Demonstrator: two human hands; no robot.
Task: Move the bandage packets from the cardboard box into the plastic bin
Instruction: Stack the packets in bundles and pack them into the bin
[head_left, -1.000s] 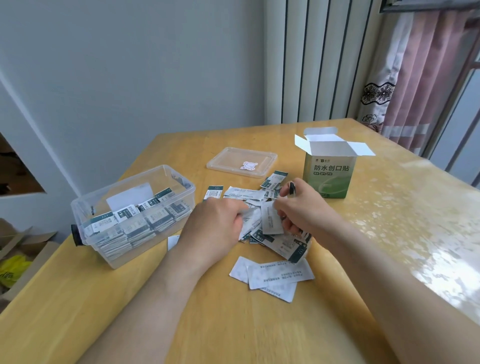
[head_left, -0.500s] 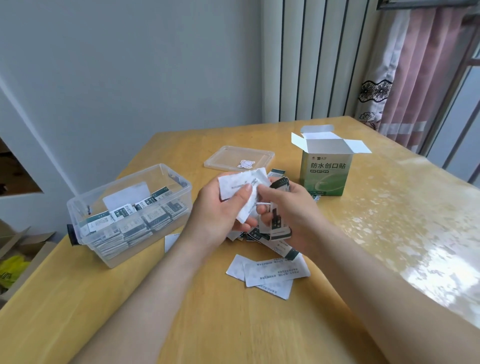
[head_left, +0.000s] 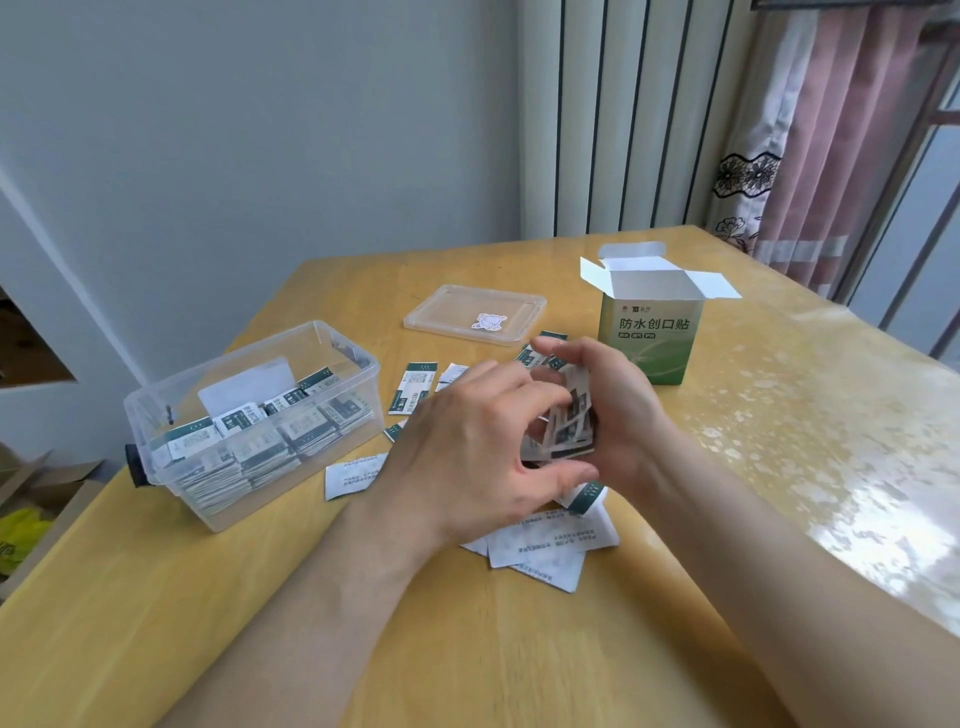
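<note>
The wooden table (head_left: 467, 649) is pale yellow-brown and matt in the foreground. To the right of the grip it shines under a clear cover (head_left: 831, 467) mottled with window light.

Just nearer than the grip lie loose packets (head_left: 545, 551), white backs up, their small print too fine to read. Both hands meet over them on a bundle of bandage packets (head_left: 563, 431). The right hand (head_left: 623, 415) has its fingers curled over the top and far side of the bundle. The left hand (head_left: 467, 457) closes on the near side, thumb beneath and bent fingers above. The bundle is blurred, though its dark green and white faces show.

Left of the grip stands the plastic bin (head_left: 156, 405), clear-walled, with rows of filed packets (head_left: 249, 441) standing on edge inside. Their labels are illegible. Between bin and grip, and just beyond, a few more scattered packets (head_left: 415, 387) lie flat.

Beyond the grip rests a clear lid (head_left: 467, 312) bearing a small white sticker (head_left: 485, 322). Just beyond and right of the grip, the green cardboard box (head_left: 649, 338) stands upright with its white flaps open. It reads "防水创口贴", and the three small tags beneath are unreadable.

Farther back are a grey wall (head_left: 260, 130), a white panel with dark vertical lines (head_left: 623, 114) and a pink curtain (head_left: 841, 156) with a dark lace-patterned edge.
</note>
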